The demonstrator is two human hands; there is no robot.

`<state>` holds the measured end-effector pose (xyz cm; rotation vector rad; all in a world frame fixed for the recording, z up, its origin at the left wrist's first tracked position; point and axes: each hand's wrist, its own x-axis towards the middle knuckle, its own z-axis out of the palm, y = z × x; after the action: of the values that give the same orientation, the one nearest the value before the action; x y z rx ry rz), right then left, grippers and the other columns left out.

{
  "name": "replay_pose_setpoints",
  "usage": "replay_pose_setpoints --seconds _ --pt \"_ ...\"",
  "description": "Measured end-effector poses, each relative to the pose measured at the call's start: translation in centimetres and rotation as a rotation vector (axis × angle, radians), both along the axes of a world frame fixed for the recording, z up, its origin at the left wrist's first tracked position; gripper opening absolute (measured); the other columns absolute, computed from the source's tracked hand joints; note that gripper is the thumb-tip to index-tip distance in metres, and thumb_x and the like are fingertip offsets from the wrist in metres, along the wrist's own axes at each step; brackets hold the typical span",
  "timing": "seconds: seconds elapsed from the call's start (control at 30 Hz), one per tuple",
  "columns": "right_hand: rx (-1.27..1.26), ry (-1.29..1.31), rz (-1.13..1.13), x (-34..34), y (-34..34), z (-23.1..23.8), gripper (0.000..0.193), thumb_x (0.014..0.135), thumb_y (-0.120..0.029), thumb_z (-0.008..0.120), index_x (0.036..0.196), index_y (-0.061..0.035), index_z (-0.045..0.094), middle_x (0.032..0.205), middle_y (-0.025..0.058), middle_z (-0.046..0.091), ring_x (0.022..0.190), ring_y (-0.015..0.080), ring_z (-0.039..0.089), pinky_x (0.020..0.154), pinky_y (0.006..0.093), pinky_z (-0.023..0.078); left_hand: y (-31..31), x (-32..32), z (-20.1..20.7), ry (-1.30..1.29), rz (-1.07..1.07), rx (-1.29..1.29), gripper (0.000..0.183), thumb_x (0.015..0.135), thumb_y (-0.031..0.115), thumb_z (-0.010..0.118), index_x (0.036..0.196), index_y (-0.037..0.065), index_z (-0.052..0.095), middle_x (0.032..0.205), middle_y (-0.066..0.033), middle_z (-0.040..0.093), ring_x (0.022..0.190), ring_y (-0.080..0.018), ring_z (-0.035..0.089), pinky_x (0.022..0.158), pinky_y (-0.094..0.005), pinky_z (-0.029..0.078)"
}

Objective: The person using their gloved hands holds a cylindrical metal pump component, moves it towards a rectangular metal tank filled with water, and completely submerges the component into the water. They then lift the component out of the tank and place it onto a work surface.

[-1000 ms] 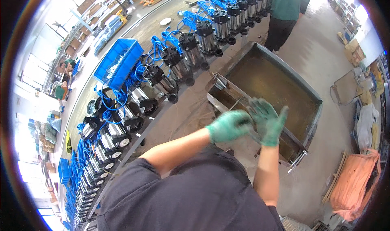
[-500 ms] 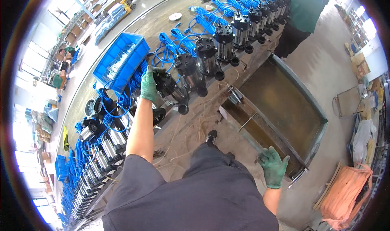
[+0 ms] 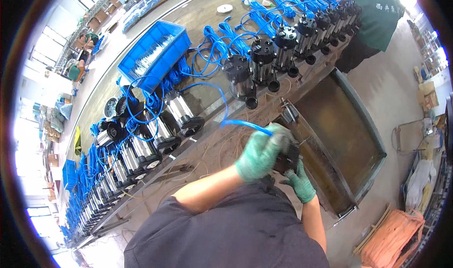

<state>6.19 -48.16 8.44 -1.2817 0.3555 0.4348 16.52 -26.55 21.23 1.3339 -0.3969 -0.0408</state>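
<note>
Item: one black pump (image 3: 287, 158), held in the air between the hands, clear of the counter (image 3: 200, 25). Blue cable (image 3: 243, 123) trailed from its upper end toward the counter, at the person's left. Left hand (image 3: 261, 155): clasped on the pump's upper left side, blurred by motion. Right hand (image 3: 300, 182): set at the lower right, thumb and fingers partly parted; whether the pump was gripped by it could not be told. Long axis: foreshortened and largely masked by the hands; its direction could not be settled.

Position: a metal tank (image 3: 360, 110) lay ahead and to the right, its narrow side trough (image 3: 317, 166) just beside the pump. The tank was approached more nearly by the right hand; the standing pumps (image 3: 242, 77), ahead and to the left, by the left.
</note>
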Motion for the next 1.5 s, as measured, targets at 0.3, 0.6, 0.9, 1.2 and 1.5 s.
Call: replay_pose_setpoints --seconds 0.3,0.6,0.9,1.2,1.5 --pt "-0.648 -0.024 -0.316 -5.3 -10.3 2.1 0.050 0.091 -0.006 0.054 0.140 0.0008 0.059 0.098 0.0097 0.070 0.072 0.0122 0.062 0.063 0.0299 0.054 -4.8 2.1 -10.8 0.332 -0.029 0.138 0.045 0.111 0.042 0.048 0.106 0.003 0.070 0.090 -0.0053 0.069 0.080 -0.0147 0.062 0.076 -0.0312 0.052" --pt "-1.297 0.175 0.003 -0.5 -13.6 2.2 0.036 0.091 -0.026 0.059 0.118 -0.0044 0.071 0.117 0.0260 0.070 0.113 0.0444 0.065 0.098 0.0497 0.052 -7.7 9.8 -24.8 0.547 -0.310 0.988 0.050 0.107 0.048 0.052 0.110 0.004 0.073 0.081 -0.0075 0.071 0.067 -0.0211 0.064 0.063 -0.0385 0.053" --pt "-1.329 0.394 -0.088 2.0 -13.5 2.2 0.046 0.094 -0.037 0.059 0.129 -0.0085 0.068 0.123 0.0242 0.069 0.117 0.0430 0.064 0.102 0.0477 0.051 -6.9 10.7 -22.2 0.532 -0.564 0.914 0.046 0.106 0.044 0.053 0.107 0.001 0.071 0.084 -0.0107 0.071 0.067 -0.0236 0.064 0.069 -0.0362 0.053" --pt "-0.792 0.155 -0.895 -9.7 -9.7 -3.7 0.044 0.101 -0.039 0.066 0.131 -0.0064 0.062 0.115 0.0180 0.071 0.095 0.0276 0.068 0.092 0.0410 0.054 -8.2 6.5 -23.2 0.150 -0.416 0.577 0.044 0.095 0.020 0.077 0.128 -0.001 0.057 0.117 -0.0132 0.069 0.103 -0.0202 0.066 0.093 -0.0346 0.053" --pt "-1.326 0.666 -1.227 -24.3 -17.4 -8.2 0.044 0.091 -0.033 0.076 0.123 -0.0109 0.056 0.090 0.0163 0.072 0.083 0.0385 0.070 0.078 0.0493 0.054 -10.9 5.1 -23.6 0.082 -0.328 0.789 0.069 0.079 0.021 0.092 0.126 -0.001 0.046 0.110 -0.0123 0.067 0.098 -0.0207 0.065 0.090 -0.0341 0.053"
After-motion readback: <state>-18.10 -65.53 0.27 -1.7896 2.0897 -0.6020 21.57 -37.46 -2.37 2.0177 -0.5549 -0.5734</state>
